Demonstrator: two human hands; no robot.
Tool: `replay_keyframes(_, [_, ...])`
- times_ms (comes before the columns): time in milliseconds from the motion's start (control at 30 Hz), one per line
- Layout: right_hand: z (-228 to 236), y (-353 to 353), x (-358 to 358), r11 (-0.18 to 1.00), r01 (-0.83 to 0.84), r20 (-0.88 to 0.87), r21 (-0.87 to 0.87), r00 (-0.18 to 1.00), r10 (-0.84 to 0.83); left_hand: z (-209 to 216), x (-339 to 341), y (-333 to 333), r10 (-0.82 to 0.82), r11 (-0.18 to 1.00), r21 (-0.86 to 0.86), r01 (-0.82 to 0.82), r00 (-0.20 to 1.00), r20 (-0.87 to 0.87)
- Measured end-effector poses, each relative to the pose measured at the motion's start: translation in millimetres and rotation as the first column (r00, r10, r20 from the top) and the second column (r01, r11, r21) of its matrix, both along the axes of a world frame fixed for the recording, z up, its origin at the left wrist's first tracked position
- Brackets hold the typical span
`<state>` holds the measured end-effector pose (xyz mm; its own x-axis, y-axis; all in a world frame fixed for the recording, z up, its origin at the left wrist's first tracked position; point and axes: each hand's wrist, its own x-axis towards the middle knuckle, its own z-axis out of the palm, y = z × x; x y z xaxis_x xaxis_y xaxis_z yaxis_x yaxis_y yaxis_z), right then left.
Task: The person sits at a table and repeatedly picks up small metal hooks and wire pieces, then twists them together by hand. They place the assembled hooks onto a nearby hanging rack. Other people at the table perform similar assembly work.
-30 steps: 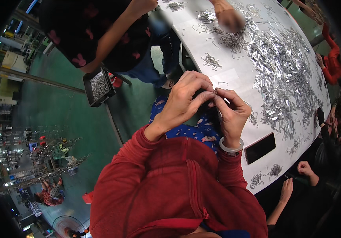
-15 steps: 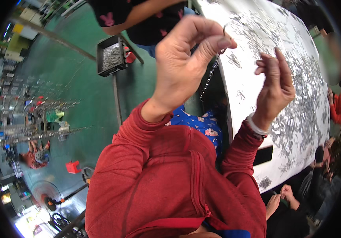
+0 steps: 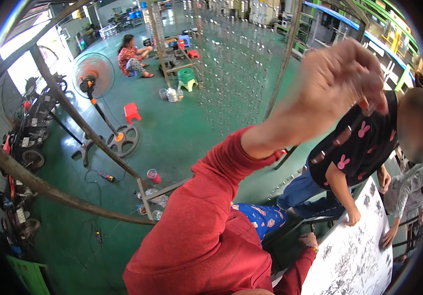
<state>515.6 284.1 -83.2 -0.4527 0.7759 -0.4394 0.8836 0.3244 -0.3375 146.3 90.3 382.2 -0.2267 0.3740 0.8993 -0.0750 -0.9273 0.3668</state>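
My left hand (image 3: 337,91) is raised high at the upper right, smeared by motion, its fingers pinched on the top of a thin chain strand (image 3: 343,136) with flat metal pieces. The strand hangs slantwise below the fingers, in front of a person in a black shirt with pink rabbits. Low in the picture, my right hand (image 3: 310,240) is beside the edge of the white table (image 3: 319,275). Its fingers look small and partly curled; whether they hold anything cannot be made out. Many small metal pieces (image 3: 344,260) lie over the table.
Wooden rails (image 3: 74,120) form a frame at the left. Rows of metal strands (image 3: 231,73) hang behind my left arm. A floor fan (image 3: 91,81), a red stool (image 3: 132,113), a green stool (image 3: 187,78) and a pink cup (image 3: 153,176) stand on the green floor. Motorbikes (image 3: 27,157) line the wall.
The view has swung left toward the hanging strands. My left hand has moved away from my right with the chain strand. My right hand has dropped beside the table edge.
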Motion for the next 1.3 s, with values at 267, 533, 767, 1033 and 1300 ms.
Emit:
replay_keyframes(267, [-14.0, 8.9, 2.8, 0.971, 0.167, -0.081, -0.174, 0.98, -0.183, 18.5, -95.8, -56.6, 0.361, 0.931, 0.036, -0.362, 0.932, 0.04])
replay_keyframes(533, [-44.5, 28.5, 18.3, 0.971, 0.15, -0.134, -0.185, 0.975, -0.176, 24.9, -190.1, -104.6, 0.824, 0.563, -0.071, -0.823, 0.552, 0.132])
replay_keyframes(767, [-45.9, 30.0, 6.0, 0.984, 0.068, -0.098, -0.162, 0.992, -0.085, 40.3, -254.7, -125.2, 0.94, 0.321, -0.074, -0.944, 0.308, 0.148])
replay_keyframes(1033, [-35.5, 25.8, -18.0, 0.99, 0.038, -0.084, -0.136, 0.995, -0.05, 74.1, -306.9, -124.9, 0.959, 0.255, -0.044, -0.966, 0.247, 0.137])
replay_keyframes(1300, [-34.2, 24.7, -27.7, 0.993, 0.011, -0.094, -0.121, 0.995, -0.022, 106.2, -360.9, -107.2, 0.968, 0.22, -0.153, -0.963, 0.196, 0.159])
